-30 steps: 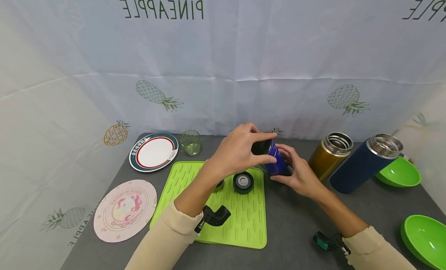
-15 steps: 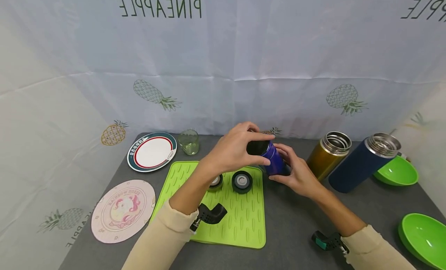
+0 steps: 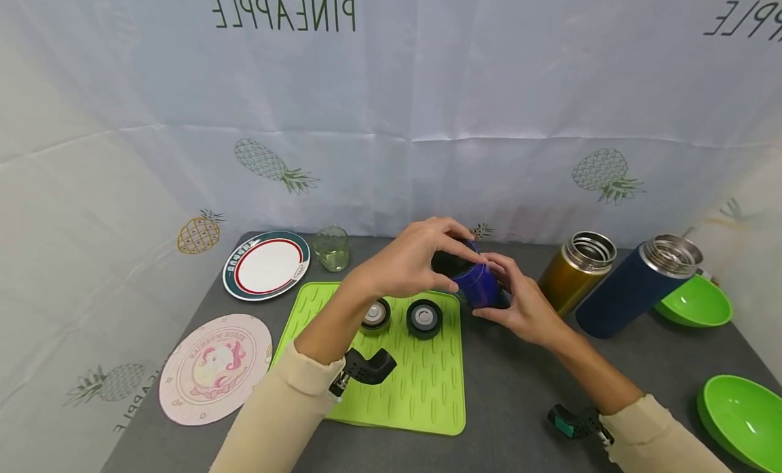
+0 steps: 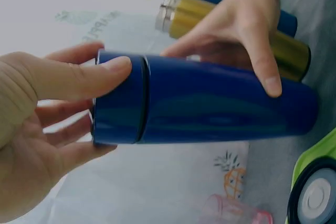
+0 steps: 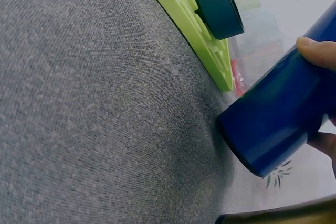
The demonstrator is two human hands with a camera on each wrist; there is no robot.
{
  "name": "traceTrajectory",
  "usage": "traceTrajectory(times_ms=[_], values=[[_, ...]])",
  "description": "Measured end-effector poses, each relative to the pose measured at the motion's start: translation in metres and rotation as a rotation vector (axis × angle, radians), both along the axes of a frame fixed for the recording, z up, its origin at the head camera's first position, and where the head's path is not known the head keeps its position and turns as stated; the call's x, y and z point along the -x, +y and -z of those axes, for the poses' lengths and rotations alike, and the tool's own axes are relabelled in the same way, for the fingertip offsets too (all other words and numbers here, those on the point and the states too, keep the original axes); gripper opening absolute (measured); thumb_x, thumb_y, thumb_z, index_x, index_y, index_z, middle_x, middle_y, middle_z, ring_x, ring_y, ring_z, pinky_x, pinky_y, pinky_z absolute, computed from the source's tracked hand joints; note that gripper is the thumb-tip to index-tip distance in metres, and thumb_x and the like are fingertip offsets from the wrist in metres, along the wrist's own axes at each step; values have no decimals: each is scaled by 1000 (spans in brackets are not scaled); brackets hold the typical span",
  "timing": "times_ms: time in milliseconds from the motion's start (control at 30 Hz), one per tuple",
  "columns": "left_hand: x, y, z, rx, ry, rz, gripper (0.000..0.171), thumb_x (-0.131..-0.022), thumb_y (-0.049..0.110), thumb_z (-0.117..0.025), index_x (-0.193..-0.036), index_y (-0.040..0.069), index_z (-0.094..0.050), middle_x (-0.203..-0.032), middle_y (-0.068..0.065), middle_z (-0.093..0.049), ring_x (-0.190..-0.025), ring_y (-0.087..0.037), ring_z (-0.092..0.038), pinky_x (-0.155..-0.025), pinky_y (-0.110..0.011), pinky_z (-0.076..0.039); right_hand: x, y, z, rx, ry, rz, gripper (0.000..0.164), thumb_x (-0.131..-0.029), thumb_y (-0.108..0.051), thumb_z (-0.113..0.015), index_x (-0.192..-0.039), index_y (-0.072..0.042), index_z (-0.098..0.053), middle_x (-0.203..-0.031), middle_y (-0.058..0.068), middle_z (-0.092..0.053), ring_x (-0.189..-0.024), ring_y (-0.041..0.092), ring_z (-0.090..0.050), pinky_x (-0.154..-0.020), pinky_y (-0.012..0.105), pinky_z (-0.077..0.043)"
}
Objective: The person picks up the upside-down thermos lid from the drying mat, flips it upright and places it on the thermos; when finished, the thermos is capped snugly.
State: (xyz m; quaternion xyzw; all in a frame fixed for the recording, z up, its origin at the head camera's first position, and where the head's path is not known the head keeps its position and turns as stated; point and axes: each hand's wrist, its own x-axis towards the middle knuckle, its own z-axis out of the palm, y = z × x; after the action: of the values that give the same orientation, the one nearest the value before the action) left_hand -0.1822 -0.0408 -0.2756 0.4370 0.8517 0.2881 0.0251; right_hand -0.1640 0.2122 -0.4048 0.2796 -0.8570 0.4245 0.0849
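A blue vacuum flask stands between both hands, with a blue lid on its mouth and a thin dark seam below the lid. My left hand grips the lid from above, thumb and fingers spread round its sides. Lower down, the right hand holds the flask's body, thumb on the near side. In the right wrist view the flask's base meets the grey table cloth near the green mat's corner. Part of the lid's rim is hidden behind the left fingers.
Two dark lids, one beside another, lie on a lime green mat. Right of the flask stand an uncapped gold flask and navy flask, near green bowls. A glass, plate and pink round mat lie left.
The left hand has turned on the lid, its index finger swinging toward me and its wrist shifting slightly left. The right hand and the flask have stayed nearly in place.
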Motion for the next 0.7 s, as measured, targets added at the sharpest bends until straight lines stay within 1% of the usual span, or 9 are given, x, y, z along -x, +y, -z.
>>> traceTrajectory(times_ms=[33,100,167,267,300,367,433,500,700], values=[[0,0,0,9,0,6,51,-86,16,-83,-134,22,-69,-145,-6,-57,-137,-24,-50,-116,-47,-41,0,0,0,-3,0,1,102,-74,4,-87,-155,-8,-26,-149,27,-50,-134,47,-54,-104,63,-47],[-3,1,1,40,17,-35,53,-89,22,-81,-139,25,-65,-146,-6,-55,-136,-24,-50,-113,-46,-45,0,-1,0,-4,1,-3,102,-75,4,-87,-156,-8,-25,-148,27,-50,-133,45,-55,-104,61,-48],[-8,5,2,77,52,-129,57,-91,34,-78,-144,29,-59,-145,-5,-54,-131,-23,-53,-103,-43,-52,0,-1,-1,-3,0,-3,102,-76,4,-86,-157,-9,-25,-148,27,-51,-133,44,-56,-104,60,-48],[-15,14,6,105,85,-286,63,-90,50,-74,-148,35,-54,-134,-5,-56,-117,-21,-56,-83,-36,-56,1,-1,-2,3,2,0,103,-75,5,-86,-157,-7,-25,-146,27,-52,-131,43,-58,-103,59,-48],[-17,16,8,106,91,-325,64,-90,52,-73,-149,36,-53,-131,-5,-56,-113,-20,-56,-79,-34,-55,1,-1,-2,3,3,1,103,-75,4,-86,-156,-6,-25,-146,27,-52,-131,44,-58,-103,59,-48],[-18,19,9,88,91,-366,63,-90,52,-73,-148,36,-54,-124,-6,-57,-107,-20,-55,-78,-32,-52,2,-1,-2,4,0,5,103,-75,4,-86,-156,-5,-24,-146,27,-52,-130,45,-59,-103,58,-48],[-18,20,10,66,88,-360,60,-91,47,-74,-146,34,-56,-123,-6,-57,-108,-20,-55,-81,-33,-51,2,0,-2,5,-1,7,103,-75,4,-87,-156,-5,-24,-146,27,-52,-129,45,-59,-102,58,-49],[-16,19,10,41,81,-316,56,-91,41,-77,-144,32,-60,-125,-7,-58,-111,-21,-55,-88,-36,-50,2,0,-2,8,-5,13,102,-75,4,-87,-156,-6,-25,-145,27,-53,-129,44,-59,-102,58,-49],[-3,9,8,-25,30,-106,50,-88,22,-82,-135,24,-68,-134,-7,-58,-124,-22,-53,-104,-43,-46,2,1,-1,10,-14,25,103,-73,4,-88,-155,-6,-25,-144,29,-54,-130,46,-58,-102,61,-49]])
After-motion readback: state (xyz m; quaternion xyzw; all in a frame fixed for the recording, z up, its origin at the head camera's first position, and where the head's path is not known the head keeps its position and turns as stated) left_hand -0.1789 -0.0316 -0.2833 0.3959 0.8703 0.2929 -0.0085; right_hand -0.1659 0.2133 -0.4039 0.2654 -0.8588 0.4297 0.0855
